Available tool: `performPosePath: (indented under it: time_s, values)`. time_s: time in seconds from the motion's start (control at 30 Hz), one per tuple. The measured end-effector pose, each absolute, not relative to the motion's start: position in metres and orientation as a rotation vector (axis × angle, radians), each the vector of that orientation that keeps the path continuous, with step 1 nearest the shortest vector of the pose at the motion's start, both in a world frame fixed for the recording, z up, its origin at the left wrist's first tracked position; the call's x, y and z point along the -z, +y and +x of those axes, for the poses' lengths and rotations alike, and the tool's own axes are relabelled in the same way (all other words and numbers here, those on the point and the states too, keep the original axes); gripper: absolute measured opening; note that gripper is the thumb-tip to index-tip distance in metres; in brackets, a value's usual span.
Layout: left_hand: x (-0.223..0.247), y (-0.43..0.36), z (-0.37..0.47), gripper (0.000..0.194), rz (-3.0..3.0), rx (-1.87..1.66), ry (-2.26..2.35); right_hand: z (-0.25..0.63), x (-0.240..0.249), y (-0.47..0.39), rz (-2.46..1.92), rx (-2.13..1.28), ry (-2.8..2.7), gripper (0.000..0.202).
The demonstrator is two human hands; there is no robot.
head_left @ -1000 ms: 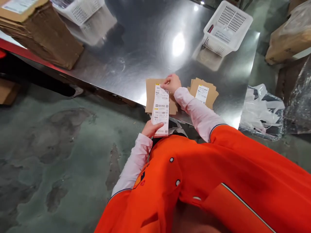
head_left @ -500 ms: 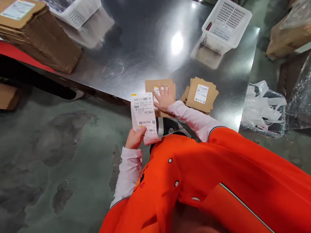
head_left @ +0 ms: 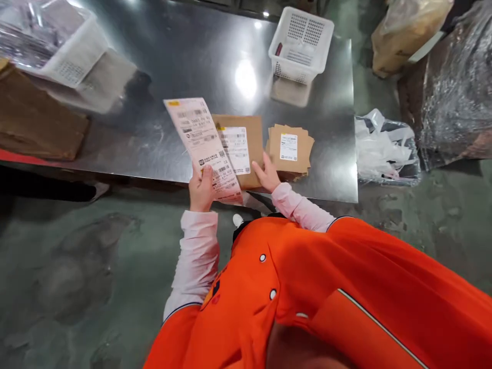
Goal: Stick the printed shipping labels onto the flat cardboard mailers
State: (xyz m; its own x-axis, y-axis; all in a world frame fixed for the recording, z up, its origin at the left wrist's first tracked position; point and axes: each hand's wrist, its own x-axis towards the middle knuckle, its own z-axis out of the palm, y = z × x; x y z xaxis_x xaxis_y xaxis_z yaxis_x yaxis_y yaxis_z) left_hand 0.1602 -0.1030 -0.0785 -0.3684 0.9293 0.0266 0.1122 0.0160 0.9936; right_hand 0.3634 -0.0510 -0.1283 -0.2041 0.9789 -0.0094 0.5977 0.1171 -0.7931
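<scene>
Steel-grey tabletop [head_left: 161, 72], glossy with glare, greenish floor [head_left: 146, 266] below its near edge. Left hand [head_left: 201, 188] pinches a strip of printed labels [head_left: 198, 138] near its lower part, thumb on the printed face; the strip's free upper end slants over the tabletop, left of a flat cardboard piece [head_left: 255, 133] and partly across it in my view. Right hand [head_left: 268, 174] sits at that piece's right edge, thumb and fingers parted; cannot tell whether it grips. White label [head_left: 240, 148] lies on the cardboard piece, at the tabletop's near edge. Just to its right: a cardboard stack [head_left: 303, 148], top piece labelled. Handling estimate: strip light, limp, easily creased, best pinched by its side margins; cardboard piece light, fairly stiff, unlikely to slip, best held by opposite edges, away from the label.
</scene>
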Motion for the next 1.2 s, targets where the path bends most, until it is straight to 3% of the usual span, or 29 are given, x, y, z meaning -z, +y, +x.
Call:
performPosePath:
  time_s: [0.1,0.27,0.33,0.43,0.6,0.7,0.8,0.9,0.97,1.2]
  values:
    - [0.056,-0.121,0.172,0.053,0.847,-1.58,1.302,0.426,0.121,-0.029,-1.463,-0.846,-1.613,0.08]
    - [0.053,-0.154,0.179,0.046,0.815,-1.567,1.325,0.487,0.099,-0.016,-1.925,-0.618,-1.611,0.089]
    - [0.061,-0.165,0.183,0.049,0.835,-1.457,1.382,0.461,0.09,-0.035,-1.751,-0.896,-1.781,0.088]
    - [0.069,-0.174,0.19,0.05,0.96,-1.206,1.4,0.397,0.085,-0.08,-1.123,-1.475,-1.866,0.069]
    - [0.073,-0.171,0.19,0.047,0.807,-1.413,1.465,0.343,0.083,-0.121,-0.952,-1.698,-1.828,0.042]
    - [0.082,-0.171,0.19,0.046,0.707,-1.453,1.492,0.344,0.07,-0.108,-1.055,-1.547,-1.877,0.042]
    - [0.097,-0.175,0.199,0.046,0.675,-1.495,1.604,0.345,0.055,-0.095,-1.098,-1.295,-2.035,0.027]
    - [0.109,-0.179,0.207,0.05,0.609,-1.52,1.683,0.344,0.051,-0.09,-1.113,-1.249,-2.158,0.022]
    - [0.114,-0.182,0.209,0.043,0.602,-1.41,1.591,0.34,0.056,-0.079,-1.132,-1.217,-2.201,0.02]
    - [0.136,-0.184,0.204,0.061,0.365,-1.082,1.264,0.288,0.106,0.046,-1.304,-0.817,-2.151,0.014]
